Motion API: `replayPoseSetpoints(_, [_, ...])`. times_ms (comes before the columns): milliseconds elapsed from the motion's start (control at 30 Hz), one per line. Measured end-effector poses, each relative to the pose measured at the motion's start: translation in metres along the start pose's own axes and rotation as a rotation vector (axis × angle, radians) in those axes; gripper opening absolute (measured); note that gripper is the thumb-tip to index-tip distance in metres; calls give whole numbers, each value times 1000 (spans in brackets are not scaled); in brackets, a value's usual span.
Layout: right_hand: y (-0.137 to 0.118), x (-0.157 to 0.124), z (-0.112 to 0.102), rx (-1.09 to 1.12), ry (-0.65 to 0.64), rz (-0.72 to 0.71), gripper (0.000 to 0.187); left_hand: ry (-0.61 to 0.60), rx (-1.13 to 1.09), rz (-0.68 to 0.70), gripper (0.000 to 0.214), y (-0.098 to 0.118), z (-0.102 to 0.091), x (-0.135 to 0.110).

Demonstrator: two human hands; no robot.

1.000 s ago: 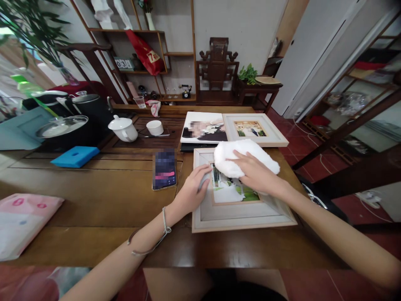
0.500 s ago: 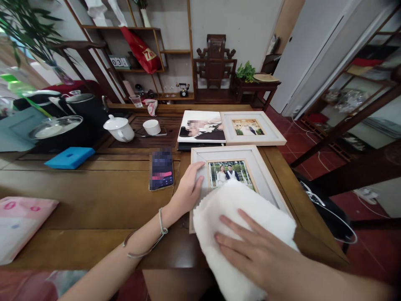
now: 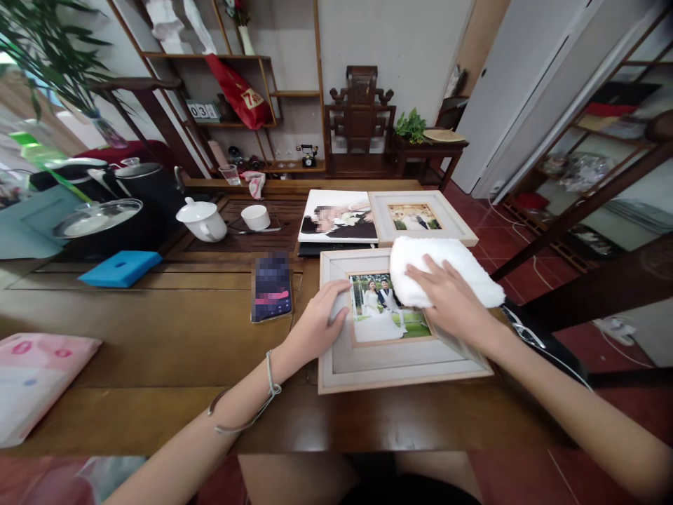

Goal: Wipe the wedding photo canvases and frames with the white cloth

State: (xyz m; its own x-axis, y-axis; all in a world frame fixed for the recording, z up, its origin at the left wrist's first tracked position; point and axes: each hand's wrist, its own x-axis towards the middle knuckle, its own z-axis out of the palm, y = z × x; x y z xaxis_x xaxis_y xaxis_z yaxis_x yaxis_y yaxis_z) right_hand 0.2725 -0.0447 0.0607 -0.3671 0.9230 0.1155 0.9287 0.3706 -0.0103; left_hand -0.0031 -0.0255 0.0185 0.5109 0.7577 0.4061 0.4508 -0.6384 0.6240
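We're looking across a room with red floor tiles, where a tall wooden shelf [image 3: 294, 105] and a carved chair [image 3: 360, 112] are standing against the far wall. In front of them a broad wooden table [image 3: 158, 337] is filling most of the view. On it, straight ahead of the person and a little to the right, a pale picture frame [image 3: 389, 368] is lying flat and face up, its longer side running left to right along the table's near edge. Both hands are on it, one to each side of the photo. A white cloth [image 3: 415, 259] is sitting over the frame's far right corner, hanging past the right edge. The right hand [image 3: 449, 301] is pressing down on that cloth, palm flat and fingers spread, not gripping. The left hand [image 3: 313, 330] is lying loosely open on the frame's left border, fingertips pointing at the photo, holding nothing. Just beyond the frame, a second frame [image 3: 420, 217] and a photo print [image 3: 339, 214] are lying side by side. To the left, well apart, there's a pink packet [image 3: 36, 379] and a blue sponge [image 3: 120, 268]. A white teapot [image 3: 202, 219] and a cup [image 3: 256, 216] are sitting on a tray further back. A phone [image 3: 272, 287] is resting just beside the left hand.
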Motion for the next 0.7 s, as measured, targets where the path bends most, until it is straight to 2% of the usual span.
replayPoseSetpoints(67, [-27,3,3,14,-38,-20,70,1,2,6,37,-1,1,0])
replayPoseSetpoints(133, [-57,-6,2,58,-103,-85,70,4,1,7,37,-2,1,0])
replayPoseSetpoints(233, [-92,-36,-8,194,-203,-252,76,5,-5,-3,38,-4,2,0])
replayPoseSetpoints(300, [-101,-58,-17,294,-255,-345,80,-2,-11,-15,38,-4,2,-1])
replayPoseSetpoints(400, [-91,-79,-29,349,-298,-364,82,-12,-10,-14,38,-4,1,-1])
replayPoseSetpoints(467, [-75,-80,-31,286,-284,-285,82,-13,-2,-8,39,-2,0,-1])
replayPoseSetpoints(567, [-43,-61,-25,102,-177,-97,78,-20,9,-18,40,0,-1,0])
replayPoseSetpoints(700, [-8,-14,-10,-30,37,100,69,-20,14,-43,42,1,-2,0])
